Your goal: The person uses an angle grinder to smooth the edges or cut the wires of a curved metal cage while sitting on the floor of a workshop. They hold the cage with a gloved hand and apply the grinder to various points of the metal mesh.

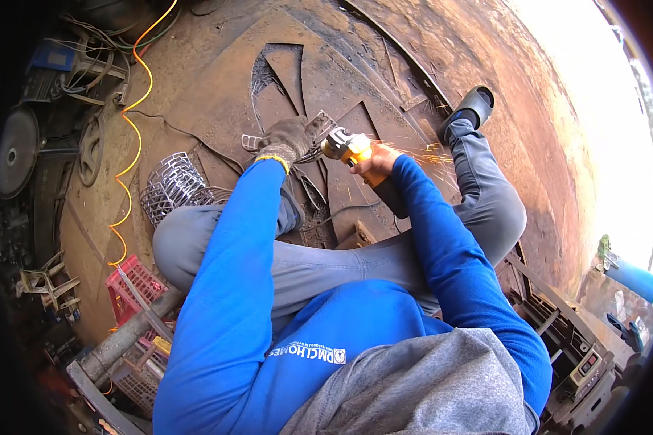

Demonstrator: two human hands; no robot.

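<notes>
In a dark work glove with a yellow cuff, my left hand (286,138) is closed around a slotted metal piece (322,125), whose ends stick out on both sides. My right hand (382,161), bare, grips a yellow angle grinder (354,148) by its body. The grinder's silver head meets the right end of the metal piece, and orange sparks (429,155) fly off to the right. The disc itself is hard to make out. Left of my knee lies a pile of similar slotted metal pieces (175,183).
Metal plates with cut-outs (319,65) cover the ground ahead. A coiled orange-yellow hose (139,134) and a dark cable (185,130) run along the left. A large round disc (16,152) stands at far left; a red crate (141,279) sits lower left. My sandalled foot (471,109) is near the sparks.
</notes>
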